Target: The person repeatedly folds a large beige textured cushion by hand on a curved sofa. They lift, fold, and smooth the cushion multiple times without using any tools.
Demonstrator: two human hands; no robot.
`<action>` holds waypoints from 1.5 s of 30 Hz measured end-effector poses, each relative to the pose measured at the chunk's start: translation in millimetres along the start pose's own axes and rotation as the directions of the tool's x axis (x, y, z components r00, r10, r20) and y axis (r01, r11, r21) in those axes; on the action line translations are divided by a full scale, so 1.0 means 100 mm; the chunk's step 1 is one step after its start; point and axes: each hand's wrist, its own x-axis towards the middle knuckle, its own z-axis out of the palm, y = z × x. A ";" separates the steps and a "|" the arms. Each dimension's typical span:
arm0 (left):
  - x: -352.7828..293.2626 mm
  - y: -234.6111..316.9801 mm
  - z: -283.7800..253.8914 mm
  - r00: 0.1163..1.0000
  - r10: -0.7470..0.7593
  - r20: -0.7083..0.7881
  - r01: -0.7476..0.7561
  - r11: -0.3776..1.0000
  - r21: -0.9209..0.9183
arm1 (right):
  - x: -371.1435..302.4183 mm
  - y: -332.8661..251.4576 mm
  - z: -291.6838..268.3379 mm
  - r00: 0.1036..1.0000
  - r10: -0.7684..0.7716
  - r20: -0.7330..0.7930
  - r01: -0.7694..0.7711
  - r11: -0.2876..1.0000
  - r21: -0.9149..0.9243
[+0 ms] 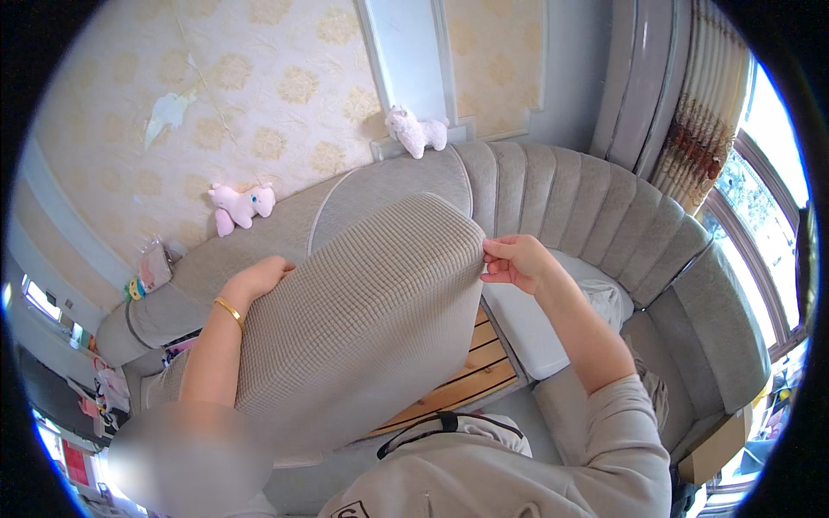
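The large cushion in beige waffle-textured fabric (363, 293) is held tilted above the curved grey upholstered sofa (553, 190), with brown wooden slats (486, 356) left exposed beneath. 2 pale plush animals (242, 205) are perched along the sofa's upper edge. The cushion's right corner is pinched by the right hand (515, 262), seemingly to control the tilt; its left edge is touched, perhaps steadied, by the left hand (259, 279), whose grip cannot be told.

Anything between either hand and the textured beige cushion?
Nothing visible: the right hand pinches the cushion at its upper right corner. The left hand is against its left edge; contact there is partly hidden.
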 end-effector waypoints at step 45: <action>0.03 -0.02 0.04 0.994 -0.004 -0.108 0.008 1.000 0.031 | -0.29 0.58 1.09 0.950 -0.091 -0.298 0.210 0.893 0.398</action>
